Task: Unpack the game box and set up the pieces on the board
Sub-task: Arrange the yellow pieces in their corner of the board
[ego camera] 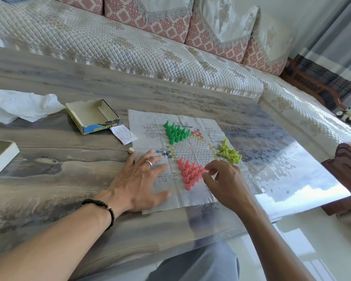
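A paper game board point(193, 148) printed with a hexagon grid lies flat on the marble table point(69, 175). Three groups of small cone pieces stand on it: dark green pieces point(175, 131) at the far side, yellow-green pieces point(229, 152) at the right, pink pieces point(189, 171) at the near side. My left hand point(139, 182) rests flat with spread fingers on the board's left part. My right hand point(224, 181) pinches a pink piece point(203, 170) at the right edge of the pink group.
The open game box point(92, 116) lies left of the board, a small paper slip point(123, 134) beside it and a white die point(131, 150) nearby. A crumpled white tissue point(20, 105) and a white lid point(0, 157) sit at the far left. A quilted sofa point(130, 43) runs behind the table.
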`<move>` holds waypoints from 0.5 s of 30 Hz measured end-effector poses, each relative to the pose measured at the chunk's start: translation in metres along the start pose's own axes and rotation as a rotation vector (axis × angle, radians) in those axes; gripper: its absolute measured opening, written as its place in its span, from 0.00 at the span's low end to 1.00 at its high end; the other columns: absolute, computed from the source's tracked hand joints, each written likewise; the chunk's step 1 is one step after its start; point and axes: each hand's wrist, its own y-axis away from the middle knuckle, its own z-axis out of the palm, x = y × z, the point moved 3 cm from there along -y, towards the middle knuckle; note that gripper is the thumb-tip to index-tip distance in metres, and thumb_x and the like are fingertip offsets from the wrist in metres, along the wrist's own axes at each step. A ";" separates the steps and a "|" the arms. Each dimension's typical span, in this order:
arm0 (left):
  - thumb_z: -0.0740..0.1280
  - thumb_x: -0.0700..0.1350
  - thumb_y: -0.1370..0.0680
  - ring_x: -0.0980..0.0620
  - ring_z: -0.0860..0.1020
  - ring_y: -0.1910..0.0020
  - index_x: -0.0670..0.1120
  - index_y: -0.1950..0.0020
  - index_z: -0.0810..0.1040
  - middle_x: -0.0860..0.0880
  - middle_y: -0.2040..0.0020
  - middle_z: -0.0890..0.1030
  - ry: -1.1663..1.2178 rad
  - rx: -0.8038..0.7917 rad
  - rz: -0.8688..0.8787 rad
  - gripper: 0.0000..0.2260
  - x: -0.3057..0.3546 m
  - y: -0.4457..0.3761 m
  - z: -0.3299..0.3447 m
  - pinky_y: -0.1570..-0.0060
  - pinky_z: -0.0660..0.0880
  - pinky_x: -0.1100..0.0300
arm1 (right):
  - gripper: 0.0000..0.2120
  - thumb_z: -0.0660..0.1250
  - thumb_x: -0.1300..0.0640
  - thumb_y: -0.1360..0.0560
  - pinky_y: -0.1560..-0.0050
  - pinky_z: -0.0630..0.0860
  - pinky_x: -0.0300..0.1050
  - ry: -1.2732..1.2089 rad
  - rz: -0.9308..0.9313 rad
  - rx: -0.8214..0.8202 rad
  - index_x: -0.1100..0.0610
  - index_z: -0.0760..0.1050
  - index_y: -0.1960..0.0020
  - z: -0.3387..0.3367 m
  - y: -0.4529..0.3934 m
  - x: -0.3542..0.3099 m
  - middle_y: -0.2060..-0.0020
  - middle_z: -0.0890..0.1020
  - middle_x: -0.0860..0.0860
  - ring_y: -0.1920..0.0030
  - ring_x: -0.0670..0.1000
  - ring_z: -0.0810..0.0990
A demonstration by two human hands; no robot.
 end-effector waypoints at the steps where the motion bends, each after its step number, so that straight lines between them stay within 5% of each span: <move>1: 0.56 0.69 0.27 0.53 0.41 0.22 0.55 0.24 0.59 0.51 0.21 0.54 -0.010 -0.021 -0.009 0.35 0.000 -0.001 -0.001 0.25 0.38 0.47 | 0.07 0.68 0.54 0.26 0.60 0.75 0.42 0.008 0.007 -0.005 0.55 0.80 0.50 -0.001 -0.002 0.003 0.61 0.80 0.47 0.62 0.45 0.76; 8: 0.39 0.70 0.32 0.51 0.46 0.22 0.53 0.22 0.57 0.51 0.22 0.56 -0.008 -0.011 -0.041 0.42 0.012 -0.028 -0.009 0.25 0.44 0.43 | 0.09 0.67 0.56 0.25 0.58 0.70 0.37 0.054 0.083 0.000 0.57 0.81 0.47 -0.003 -0.021 0.039 0.56 0.83 0.48 0.59 0.45 0.77; 15: 0.36 0.68 0.31 0.51 0.47 0.22 0.54 0.23 0.58 0.52 0.22 0.57 -0.057 0.048 -0.066 0.40 0.009 -0.043 0.009 0.25 0.43 0.44 | 0.12 0.67 0.61 0.27 0.52 0.78 0.49 0.112 0.137 0.021 0.58 0.81 0.44 -0.005 -0.054 0.080 0.51 0.82 0.52 0.53 0.53 0.80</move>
